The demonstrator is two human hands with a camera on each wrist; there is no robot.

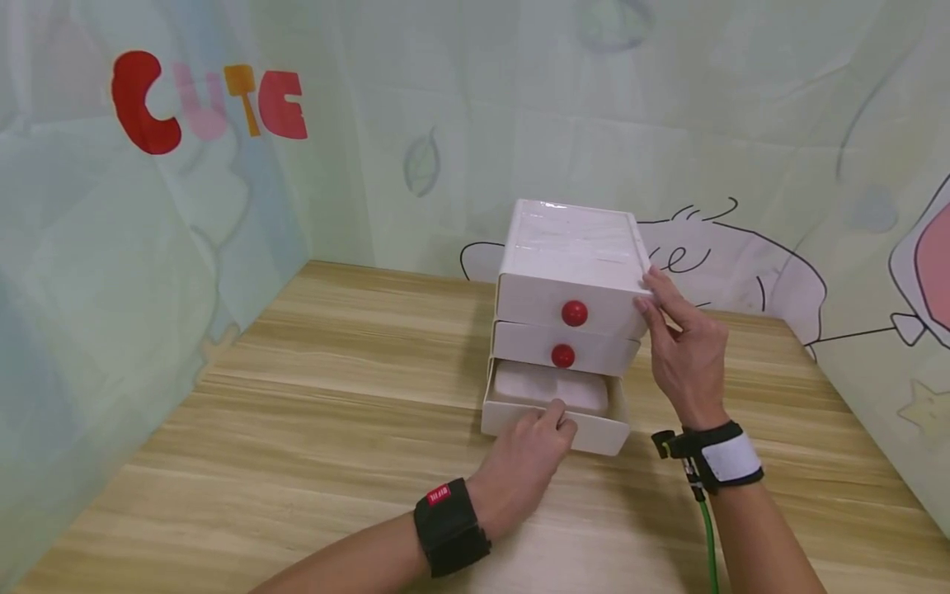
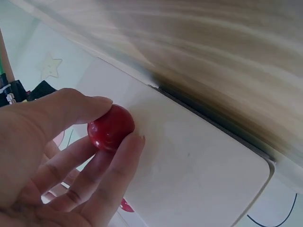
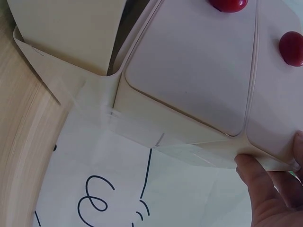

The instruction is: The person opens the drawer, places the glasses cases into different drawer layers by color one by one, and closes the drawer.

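Note:
A small white drawer unit [image 1: 567, 247] with three drawers stands on the table. Its bottom drawer [image 1: 594, 435] is pulled partway out, and a pale object with rounded corners [image 1: 549, 385] lies inside; its kind is unclear. With thumb and fingers my left hand [image 1: 523, 466] pinches the red round knob [image 2: 111, 127] of that drawer. My right hand [image 1: 686, 355] holds the unit at its upper right front corner, and in the right wrist view its fingers [image 3: 258, 182] touch the side. The top drawer's red knob [image 1: 575, 313] and the middle drawer's red knob [image 1: 563, 355] show above.
Wood-grained table surface [image 1: 334, 396] surrounds the unit. Behind and beside it hang pale printed wall sheets [image 1: 386, 99], one with coloured letters [image 1: 282, 103]. A green cable [image 1: 708, 536] runs from the right wrist strap [image 1: 723, 456].

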